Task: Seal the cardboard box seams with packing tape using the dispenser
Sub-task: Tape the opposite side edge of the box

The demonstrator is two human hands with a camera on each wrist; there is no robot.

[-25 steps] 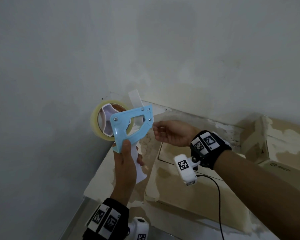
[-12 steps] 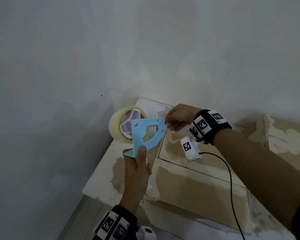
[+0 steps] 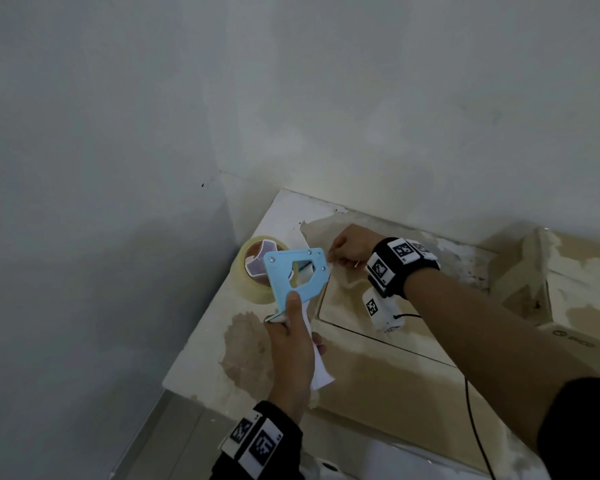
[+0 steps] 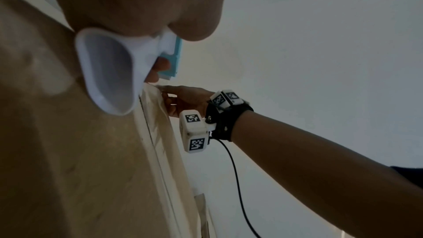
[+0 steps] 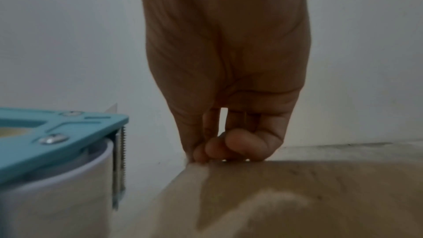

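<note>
My left hand (image 3: 291, 344) grips the white handle (image 4: 109, 71) of a light blue tape dispenser (image 3: 293, 275), which carries a roll of clear tape (image 3: 253, 285). The dispenser's front end hangs just over the far left part of the worn cardboard box (image 3: 378, 382). Right of it, my right hand (image 3: 347, 249) has curled fingers, and its fingertips (image 5: 217, 149) pinch the tape end down onto the box top near the seam. The clear tape itself hardly shows. In the right wrist view the dispenser's toothed blade (image 5: 122, 151) stands close to the left of those fingers.
The box sits in a corner between two grey-white walls (image 3: 118, 133). A second torn cardboard box (image 3: 568, 282) stands at the right. A black cable (image 3: 475, 427) runs from my right wrist camera across the box. A strip of floor (image 3: 153, 438) shows at the lower left.
Both hands have come down from mid-air to the box. The dispenser dropped to the box top, and my right hand went from open beside it to pinching the tape end on the box.
</note>
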